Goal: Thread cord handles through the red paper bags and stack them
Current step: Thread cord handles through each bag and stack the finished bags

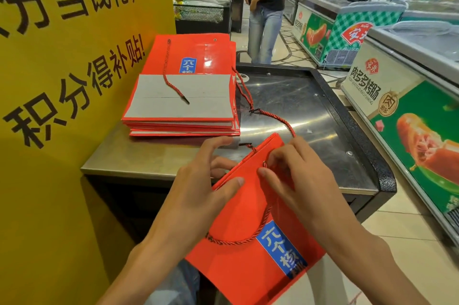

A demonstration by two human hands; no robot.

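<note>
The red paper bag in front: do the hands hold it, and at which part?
Yes. The left hand holds the red paper bag at its upper left edge; the right hand pinches its top by the metal eyelet, where the cord enters.

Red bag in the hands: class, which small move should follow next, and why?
Probably pull the cord through the eyelet. The right hand pinches at that eyelet, the left hand steadies the red bag, and cord trails slack across the steel table.

Bright shop light glares off the steel table point(285, 96); edges bend.
</note>
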